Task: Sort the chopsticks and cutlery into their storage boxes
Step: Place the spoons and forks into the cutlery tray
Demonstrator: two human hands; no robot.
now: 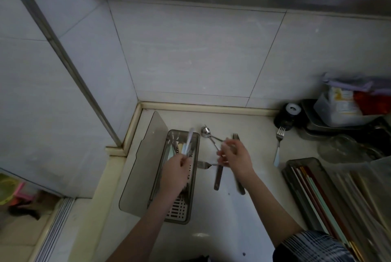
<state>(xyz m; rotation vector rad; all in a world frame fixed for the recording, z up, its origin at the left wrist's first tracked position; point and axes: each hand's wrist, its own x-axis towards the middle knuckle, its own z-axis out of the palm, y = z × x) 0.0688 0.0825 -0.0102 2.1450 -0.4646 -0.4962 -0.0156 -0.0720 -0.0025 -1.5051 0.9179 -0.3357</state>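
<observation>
As a person sorts cutlery at a kitchen corner, the left hand [176,166] grips a pale-handled utensil [189,142] over the open cutlery box [195,177], while the right hand [236,157] pinches a spoon [206,132] off the surface [211,219]; the blurred utensil could slip and miss the box. Three forks lie loose; a second box [296,187] holds chopsticks at right
</observation>
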